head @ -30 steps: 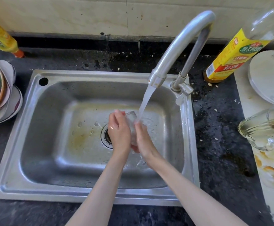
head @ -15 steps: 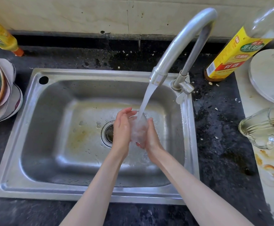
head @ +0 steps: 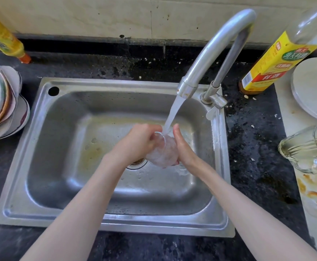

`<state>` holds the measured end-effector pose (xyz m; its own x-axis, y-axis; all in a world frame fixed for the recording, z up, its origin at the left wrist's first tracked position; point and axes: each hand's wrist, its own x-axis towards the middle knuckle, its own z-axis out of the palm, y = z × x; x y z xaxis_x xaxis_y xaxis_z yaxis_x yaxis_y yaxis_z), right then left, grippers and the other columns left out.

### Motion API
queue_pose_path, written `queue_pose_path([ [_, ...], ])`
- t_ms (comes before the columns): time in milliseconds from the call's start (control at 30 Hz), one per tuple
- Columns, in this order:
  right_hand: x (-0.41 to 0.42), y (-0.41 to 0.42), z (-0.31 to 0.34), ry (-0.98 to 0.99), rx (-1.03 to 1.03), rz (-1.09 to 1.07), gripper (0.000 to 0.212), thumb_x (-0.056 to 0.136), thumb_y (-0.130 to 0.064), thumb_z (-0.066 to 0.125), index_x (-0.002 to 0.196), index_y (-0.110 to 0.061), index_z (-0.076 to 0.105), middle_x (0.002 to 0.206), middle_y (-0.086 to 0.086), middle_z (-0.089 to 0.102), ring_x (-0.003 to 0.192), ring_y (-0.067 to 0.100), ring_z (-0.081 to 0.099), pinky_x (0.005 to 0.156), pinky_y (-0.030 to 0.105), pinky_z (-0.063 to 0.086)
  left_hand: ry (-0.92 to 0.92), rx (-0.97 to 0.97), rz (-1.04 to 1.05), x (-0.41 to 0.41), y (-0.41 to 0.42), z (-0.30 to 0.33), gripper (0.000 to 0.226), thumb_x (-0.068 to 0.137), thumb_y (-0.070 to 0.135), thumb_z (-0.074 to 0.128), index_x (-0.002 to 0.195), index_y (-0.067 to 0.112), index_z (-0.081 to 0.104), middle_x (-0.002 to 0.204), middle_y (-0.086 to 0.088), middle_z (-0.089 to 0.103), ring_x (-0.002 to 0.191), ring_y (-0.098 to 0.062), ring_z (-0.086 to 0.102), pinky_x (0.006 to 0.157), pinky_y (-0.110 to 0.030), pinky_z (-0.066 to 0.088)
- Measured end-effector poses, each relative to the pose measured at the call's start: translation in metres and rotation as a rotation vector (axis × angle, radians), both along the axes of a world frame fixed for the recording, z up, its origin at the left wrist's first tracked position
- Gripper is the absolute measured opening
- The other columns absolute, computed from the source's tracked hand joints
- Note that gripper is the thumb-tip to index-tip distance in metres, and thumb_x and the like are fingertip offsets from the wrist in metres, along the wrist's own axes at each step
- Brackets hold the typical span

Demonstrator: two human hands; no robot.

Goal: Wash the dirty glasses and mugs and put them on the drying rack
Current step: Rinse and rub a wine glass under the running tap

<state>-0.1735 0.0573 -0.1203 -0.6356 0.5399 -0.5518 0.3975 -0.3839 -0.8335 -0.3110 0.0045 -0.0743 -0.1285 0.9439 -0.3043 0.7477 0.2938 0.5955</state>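
Left hand (head: 138, 142) curled, right hand (head: 184, 147) straight-fingered, arms extended.

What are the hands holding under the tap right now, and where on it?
A clear glass, held by its sides: left hand curled round the rim end, right hand flat against the opposite wall, under the running water.
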Motion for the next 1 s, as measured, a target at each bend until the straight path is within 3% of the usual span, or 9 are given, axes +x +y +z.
queue_pose_path([
  [67,0.004,-0.002,0.000,0.009,0.096,0.000,0.058,0.097,-0.053,0.005,0.082,-0.030,0.056,0.055,-0.023,0.058,0.050,-0.009,0.051,0.050,0.009,0.037,0.047,0.017,0.092,0.002,0.000,0.000,0.032,0.086,0.006,0.051,0.059,0.021,0.048,0.052,-0.001,0.047,0.057,-0.027,0.042,0.054,-0.028,0.027],
  [200,0.009,-0.006,-0.006,0.013,0.375,0.040,0.063,0.080,-0.076,0.024,0.110,-0.025,0.046,0.091,-0.025,0.049,0.090,0.001,0.049,0.087,0.028,0.038,-0.347,-0.123,0.465,0.007,-0.010,-0.010,0.031,0.095,0.016,0.042,0.067,0.010,0.052,0.040,-0.003,0.056,0.029,-0.017,0.047,0.035,-0.020,0.036],
  [333,0.005,0.000,-0.001,-0.104,0.486,0.043,0.036,0.091,-0.059,0.020,0.076,-0.036,0.044,0.066,-0.015,0.047,0.070,0.013,0.044,0.072,0.033,0.035,-0.366,-0.233,0.350,0.006,-0.008,-0.016,0.020,0.081,-0.002,0.042,0.080,0.009,0.060,0.054,-0.010,0.060,0.038,-0.018,0.049,0.038,-0.017,0.037],
  [433,-0.002,0.003,0.006,-0.036,0.145,0.088,0.070,0.098,-0.055,0.012,0.051,-0.031,0.058,0.046,-0.010,0.051,0.048,0.010,0.045,0.050,0.023,0.033,-0.178,-0.190,0.297,0.008,-0.001,-0.014,0.022,0.079,-0.001,0.048,0.079,0.013,0.065,0.067,-0.011,0.062,0.047,-0.015,0.054,0.036,-0.013,0.037],
  [567,0.003,0.004,0.005,-0.102,0.074,0.215,0.076,0.096,-0.058,0.009,0.078,-0.013,0.067,0.056,-0.006,0.062,0.051,0.002,0.053,0.054,0.021,0.035,0.030,-0.214,0.272,0.014,-0.001,-0.016,0.027,0.081,0.002,0.041,0.078,0.009,0.067,0.061,-0.009,0.059,0.062,-0.030,0.052,0.054,-0.025,0.041],
  [667,0.011,-0.001,-0.003,-0.020,0.334,0.160,0.043,0.101,-0.046,0.021,0.089,-0.027,0.058,0.086,-0.012,0.062,0.083,0.005,0.055,0.082,0.030,0.041,-0.261,-0.329,0.388,0.009,-0.012,-0.023,0.034,0.083,0.002,0.039,0.055,0.005,0.058,0.037,-0.003,0.055,0.033,-0.018,0.047,0.038,-0.019,0.037],
  [733,0.011,-0.007,-0.006,-0.031,0.443,0.143,0.032,0.099,-0.046,0.022,0.081,-0.032,0.043,0.075,-0.010,0.049,0.073,0.007,0.047,0.079,0.036,0.036,-0.439,-0.404,0.407,0.005,-0.014,-0.027,0.031,0.087,0.002,0.042,0.065,-0.004,0.062,0.046,-0.009,0.062,0.033,-0.015,0.041,0.036,-0.015,0.034],
  [800,0.005,-0.004,-0.008,-0.109,0.441,0.069,0.048,0.092,-0.053,0.016,0.081,-0.020,0.049,0.076,0.000,0.054,0.075,0.017,0.050,0.078,0.040,0.037,-0.436,-0.397,0.370,0.004,-0.012,-0.027,0.020,0.082,-0.004,0.044,0.071,-0.003,0.060,0.043,-0.004,0.060,0.033,-0.014,0.044,0.037,-0.016,0.036],
  [1000,-0.005,0.009,-0.001,-0.161,-0.044,0.233,0.082,0.095,-0.062,0.008,0.052,-0.018,0.063,0.042,0.006,0.052,0.037,0.015,0.044,0.041,0.021,0.027,0.011,-0.135,0.204,0.011,-0.003,-0.017,0.021,0.082,0.005,0.044,0.083,0.016,0.062,0.062,-0.002,0.053,0.071,-0.033,0.058,0.064,-0.034,0.053],
])
